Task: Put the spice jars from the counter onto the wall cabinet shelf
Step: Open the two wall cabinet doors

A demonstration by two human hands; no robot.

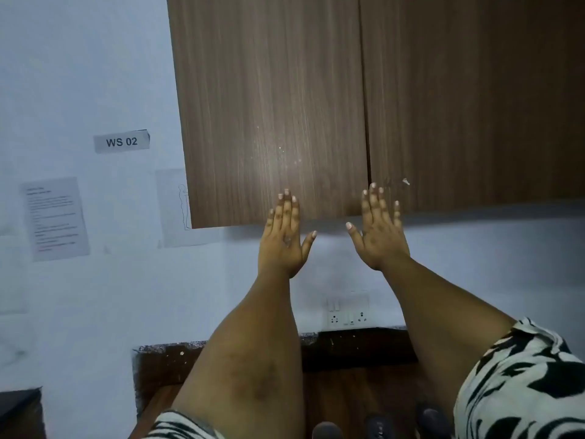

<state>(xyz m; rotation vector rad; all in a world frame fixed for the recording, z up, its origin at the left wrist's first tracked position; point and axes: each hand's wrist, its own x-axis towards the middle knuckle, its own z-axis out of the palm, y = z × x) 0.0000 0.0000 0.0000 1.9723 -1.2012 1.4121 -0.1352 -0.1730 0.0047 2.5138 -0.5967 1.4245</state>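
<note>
The wall cabinet (272,106) has two wood-grain doors, both closed, so its shelf is hidden. My left hand (283,236) is raised with straight fingers in front of the lower edge of the left door. My right hand (378,229) is raised beside it, fingers spread, near the seam between the two doors. Neither hand holds anything. Three dark jar lids (378,426) show at the bottom edge, on the wooden counter (345,394) between my forearms; the jars below them are cut off.
A socket and switch plate (348,313) sits on the wall under the cabinet. A "WS 02" label (122,141) and a printed sheet (53,218) hang on the wall at left. A dark object (19,410) shows at bottom left.
</note>
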